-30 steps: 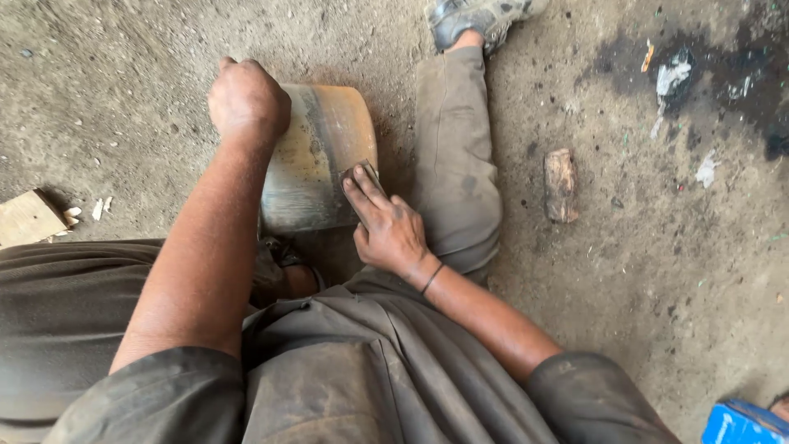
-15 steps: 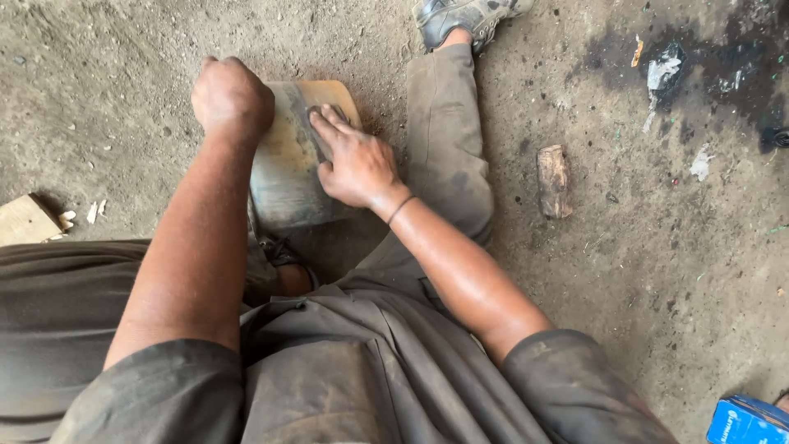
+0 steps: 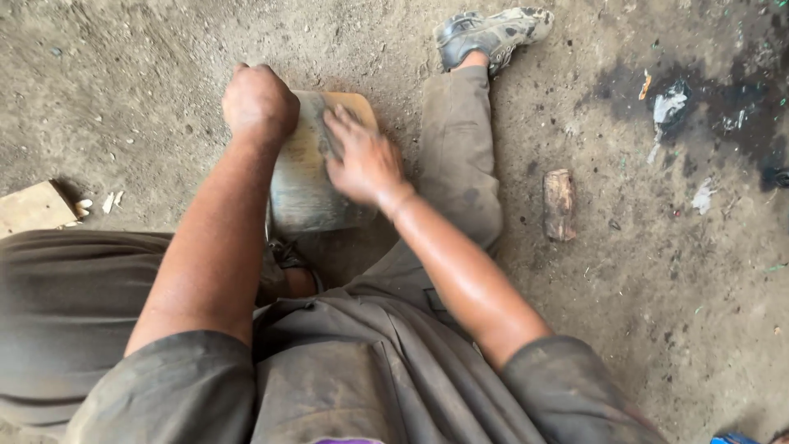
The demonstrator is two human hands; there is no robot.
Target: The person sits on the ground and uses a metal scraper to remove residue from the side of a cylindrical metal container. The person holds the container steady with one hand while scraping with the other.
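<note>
Two hands on upright curved metal piece (image 3: 316, 177) on dirt floor (image 3: 123, 99) between legs: left hand (image 3: 259, 103) fisted over top-left edge, right hand (image 3: 362, 160) spread flat against face, long axis running away from body.

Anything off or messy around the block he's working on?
Yes. A dark stain spreads over the dirt floor at upper right, with torn scraps of litter in it. A loose wooden chunk lies beside the outstretched leg. The curved block under the left hand and right hand looks grimy but unbroken.
</note>
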